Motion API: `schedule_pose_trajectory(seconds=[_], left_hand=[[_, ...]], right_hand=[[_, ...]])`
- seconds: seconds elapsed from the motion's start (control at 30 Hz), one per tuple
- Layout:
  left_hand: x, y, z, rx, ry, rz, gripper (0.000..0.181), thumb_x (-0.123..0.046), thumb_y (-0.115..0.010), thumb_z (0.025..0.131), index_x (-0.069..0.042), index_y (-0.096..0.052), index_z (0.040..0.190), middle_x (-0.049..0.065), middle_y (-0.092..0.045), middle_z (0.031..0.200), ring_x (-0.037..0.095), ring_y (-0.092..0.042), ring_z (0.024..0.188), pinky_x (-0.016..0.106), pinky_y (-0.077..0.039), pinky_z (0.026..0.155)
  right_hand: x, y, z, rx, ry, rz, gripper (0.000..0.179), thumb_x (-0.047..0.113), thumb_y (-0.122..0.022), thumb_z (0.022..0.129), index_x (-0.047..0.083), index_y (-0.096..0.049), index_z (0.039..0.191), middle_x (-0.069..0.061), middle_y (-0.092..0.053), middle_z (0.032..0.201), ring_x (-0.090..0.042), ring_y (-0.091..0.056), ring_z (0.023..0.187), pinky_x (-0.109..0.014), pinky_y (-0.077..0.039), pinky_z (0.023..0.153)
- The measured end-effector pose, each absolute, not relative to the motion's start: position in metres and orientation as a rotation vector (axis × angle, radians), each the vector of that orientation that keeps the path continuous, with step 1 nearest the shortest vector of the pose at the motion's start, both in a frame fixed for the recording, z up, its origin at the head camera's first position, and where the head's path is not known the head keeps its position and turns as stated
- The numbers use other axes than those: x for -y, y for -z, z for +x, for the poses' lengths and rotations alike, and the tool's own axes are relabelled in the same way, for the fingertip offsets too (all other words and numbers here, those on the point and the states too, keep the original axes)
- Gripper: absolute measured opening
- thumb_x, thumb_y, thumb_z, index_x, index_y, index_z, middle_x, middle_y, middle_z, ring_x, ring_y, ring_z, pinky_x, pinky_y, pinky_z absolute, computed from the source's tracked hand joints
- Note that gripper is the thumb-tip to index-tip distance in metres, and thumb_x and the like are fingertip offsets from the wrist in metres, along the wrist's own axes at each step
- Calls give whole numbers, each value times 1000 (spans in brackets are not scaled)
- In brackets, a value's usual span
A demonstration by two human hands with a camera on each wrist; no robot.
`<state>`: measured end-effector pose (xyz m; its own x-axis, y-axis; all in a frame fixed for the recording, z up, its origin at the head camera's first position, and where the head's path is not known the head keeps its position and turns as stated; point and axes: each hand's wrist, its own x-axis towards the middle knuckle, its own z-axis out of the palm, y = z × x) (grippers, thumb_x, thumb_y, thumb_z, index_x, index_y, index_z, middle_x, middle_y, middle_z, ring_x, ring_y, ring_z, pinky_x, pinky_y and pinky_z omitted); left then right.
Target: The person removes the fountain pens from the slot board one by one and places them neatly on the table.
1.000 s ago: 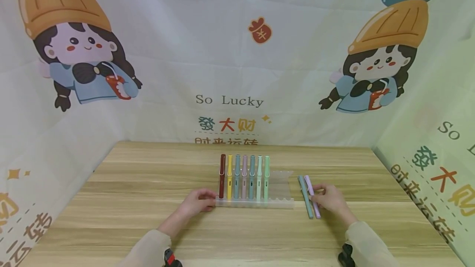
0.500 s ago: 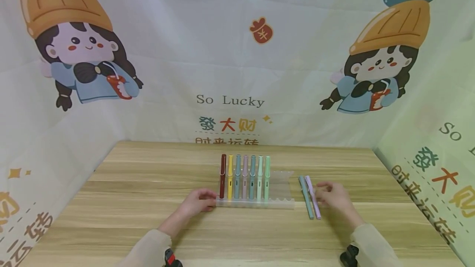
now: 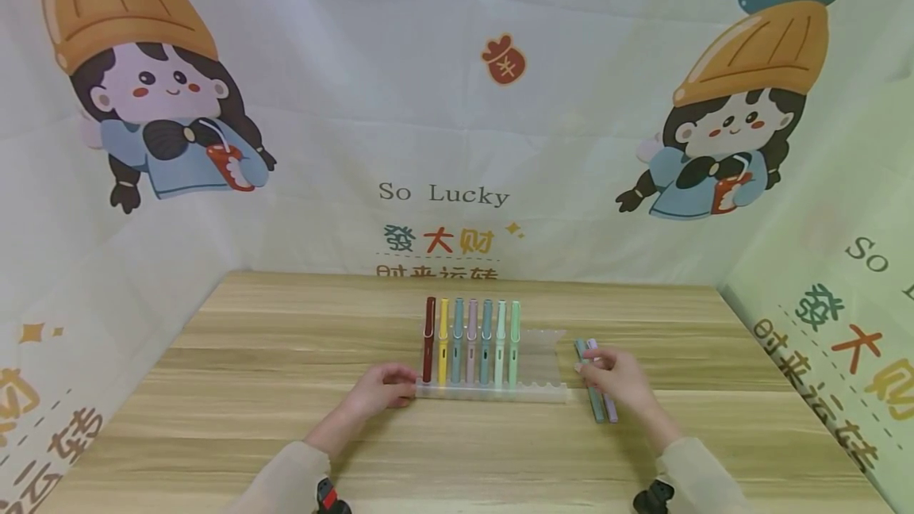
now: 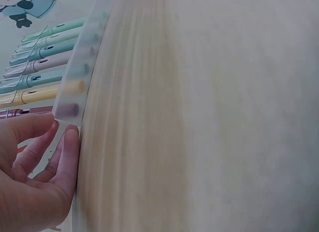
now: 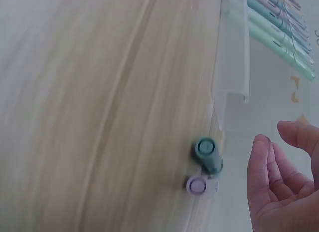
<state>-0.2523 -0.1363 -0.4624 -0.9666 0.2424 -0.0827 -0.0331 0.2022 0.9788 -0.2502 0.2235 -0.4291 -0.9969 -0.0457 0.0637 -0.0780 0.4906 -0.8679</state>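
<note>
Reviewer: In what condition were the hands found?

Inspector: The left end of a clear pen rack (image 3: pixel 535 393) is gripped by the left hand (image 3: pixel 385 385), with the thumb and bent fingers set at its corner. Nothing is seen held in the right hand (image 3: pixel 617 375); its fingers are loosely bent, and a gap is shown between thumb and fingertips.

Reviewer: What is located under the right hand?

Inspector: Two loose pens, one teal (image 3: pixel 597 407) and one lilac (image 3: pixel 610 407), laid side by side on the table (image 3: pixel 457 450). Both are partly covered by the hand in the head view. Whether the teal one is touched cannot be told.

Reviewer: And between the hands?

Inspector: The rack, by which seven pens are carried in a row. Counted from the left hand: dark red (image 3: pixel 428 351), yellow (image 3: pixel 443 351), blue (image 3: pixel 458 351), mauve (image 3: pixel 472 351), a second blue, pale mint and green. Their clips are placed at the ends farther from the hands. Notches are seen along the rack's edge on the right hand's side.

Reviewer: Farther out?

Inspector: Both forearms are covered by pale sleeves (image 3: pixel 286 474), and a black device (image 3: pixel 653 496) is noted at each wrist. Beyond the hands, the table is bordered by a printed cloth (image 3: pixel 357 101), on which "So Lucky" is lettered.
</note>
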Motion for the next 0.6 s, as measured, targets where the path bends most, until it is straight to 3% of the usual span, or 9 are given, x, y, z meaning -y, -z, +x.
schedule_pose_trajectory(seconds=[0.33,0.6], left_hand=[[135,463,-252,-2259,-1847,178,22,2,-58,81,10,-56,101,9,-59,89,19,-57,78,31,-51,71],[135,464,-253,-2251,-1857,161,22,3,-57,81,11,-55,102,10,-59,88,20,-57,78,32,-51,71]], right_hand=[[-198,433,-256,2626,-1709,87,27,3,-58,80,-8,-58,105,-7,-56,75,-21,-59,68,-33,-53,65],[-179,430,-262,2612,-1719,135,27,3,-59,80,-8,-58,104,-6,-59,76,-21,-60,70,-30,-52,62]])
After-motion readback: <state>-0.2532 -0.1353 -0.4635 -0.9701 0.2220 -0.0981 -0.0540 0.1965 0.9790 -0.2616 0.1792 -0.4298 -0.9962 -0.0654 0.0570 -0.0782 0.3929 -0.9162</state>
